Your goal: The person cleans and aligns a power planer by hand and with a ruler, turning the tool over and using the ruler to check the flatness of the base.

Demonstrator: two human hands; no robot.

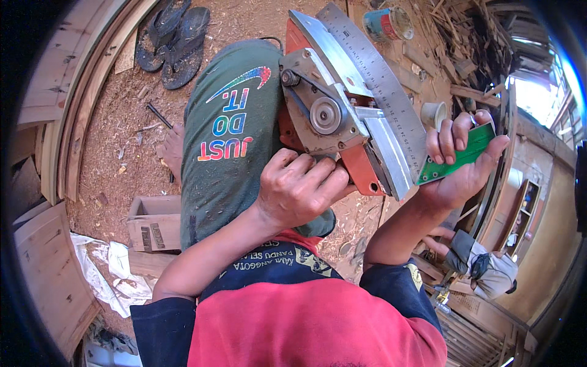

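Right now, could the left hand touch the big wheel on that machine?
Probably yes: the left hand is at the machine, close to the big wheel, whose front is uncovered. The hand looks curled on the machine's edge, though, so it might need to let go first.

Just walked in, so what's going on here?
A person's left hand grips an orange-and-grey power planer with an exposed belt drive. Their right hand holds the green handle of a flat, graduated steel ruler, its blade alongside the planer's silver metal sole. Whether they touch is unclear.
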